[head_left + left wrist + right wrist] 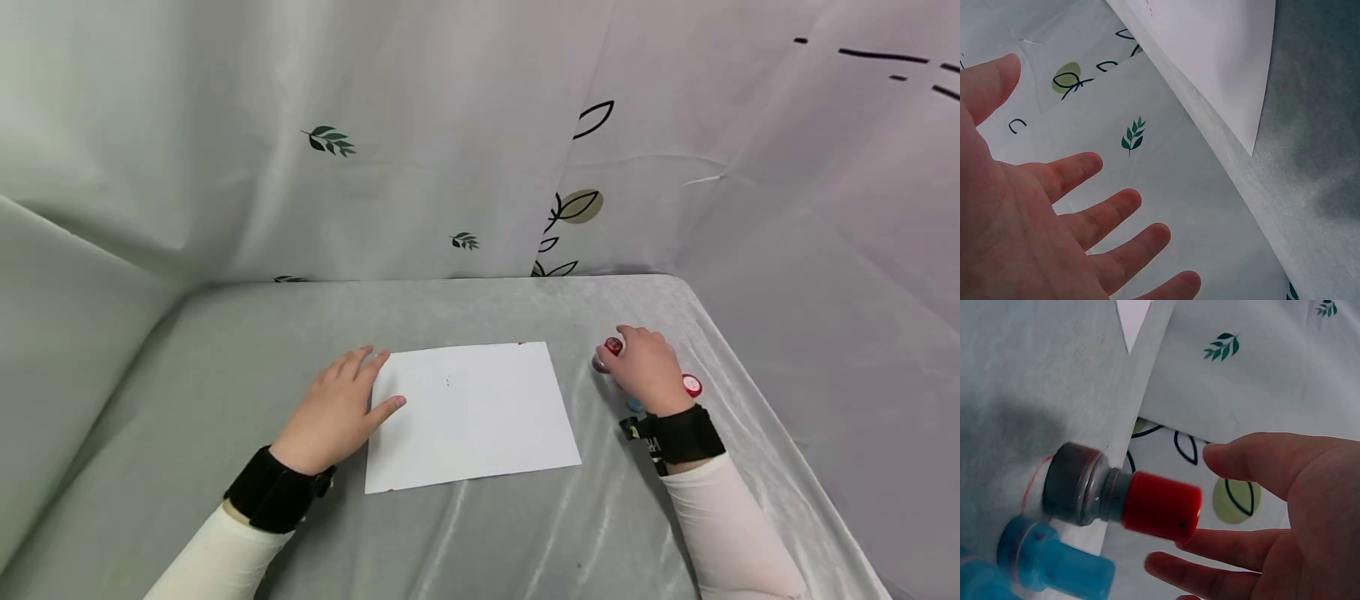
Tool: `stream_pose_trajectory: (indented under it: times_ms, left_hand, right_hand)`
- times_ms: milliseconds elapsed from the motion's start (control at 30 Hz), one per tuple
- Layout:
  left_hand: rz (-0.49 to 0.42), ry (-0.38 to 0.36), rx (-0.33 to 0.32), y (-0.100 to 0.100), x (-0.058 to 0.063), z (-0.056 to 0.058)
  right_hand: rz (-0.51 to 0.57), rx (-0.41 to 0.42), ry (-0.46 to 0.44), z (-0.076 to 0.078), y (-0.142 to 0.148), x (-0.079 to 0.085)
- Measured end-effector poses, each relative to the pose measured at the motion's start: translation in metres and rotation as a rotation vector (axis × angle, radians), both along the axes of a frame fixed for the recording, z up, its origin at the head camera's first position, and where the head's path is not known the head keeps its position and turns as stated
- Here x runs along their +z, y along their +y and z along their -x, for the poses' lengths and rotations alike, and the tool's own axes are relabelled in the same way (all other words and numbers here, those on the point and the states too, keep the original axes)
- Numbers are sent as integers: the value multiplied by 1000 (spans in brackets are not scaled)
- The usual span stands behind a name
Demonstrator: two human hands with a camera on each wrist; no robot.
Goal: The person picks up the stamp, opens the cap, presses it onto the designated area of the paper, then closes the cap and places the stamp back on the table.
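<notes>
In the head view my left hand (333, 412) is spread at the left edge of a white sheet of paper (480, 417), its thumb over the sheet. The left wrist view shows the fingers (1107, 215) straight and holding nothing, with the paper's corner (1235, 81) beyond. My right hand (647, 367) reaches over what looks like a small stamp with a red handle (1163, 506) and a dark base (1072, 484). Its thumb is apart from the handle and its fingers extend on the other side; whether one touches cannot be told. A blue stamp (1060, 559) stands beside it.
Another blue piece (982, 578) shows partly at the right wrist view's corner. A round red-and-white top (692, 385) lies behind the right wrist. Grey cloth (495, 542) covers the table, with a patterned curtain (420, 150) behind it.
</notes>
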State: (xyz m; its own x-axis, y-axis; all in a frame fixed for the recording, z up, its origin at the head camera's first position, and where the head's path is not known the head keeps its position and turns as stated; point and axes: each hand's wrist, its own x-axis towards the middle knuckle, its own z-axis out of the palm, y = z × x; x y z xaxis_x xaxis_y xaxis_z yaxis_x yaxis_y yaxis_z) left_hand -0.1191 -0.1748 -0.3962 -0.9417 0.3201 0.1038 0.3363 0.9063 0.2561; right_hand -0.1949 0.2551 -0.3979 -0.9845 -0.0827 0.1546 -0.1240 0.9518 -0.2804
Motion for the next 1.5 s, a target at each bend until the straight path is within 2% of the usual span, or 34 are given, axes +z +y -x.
stream_pose_trajectory:
  times_ms: [200,367,867,1000,1133,1300,1500]
  left_hand:
    - [8,5,1,-4,5,-1]
    - [16,-10,3,-5,7,-3]
    - [-30,-6,-12,-6,10,-3]
    - [-72,8,-29,-2,12,-1]
    - [-151,23,-74,6,12,-1]
    - [-286,-10,-111,17,12,-7]
    - [-371,-66,-107,28,8,-14]
  right_hand:
    - [-10,-12,-87,4,0,0]
    - [2,10,-112,7,-2,-6]
    - [35,29,-29,8,-15,-1]
    - [108,51,-29,4,-22,1]
    - [193,91,-43,-3,-35,5]
    - [266,159,-58,-13,-61,10]
    - [354,284,-89,-26,-98,11]
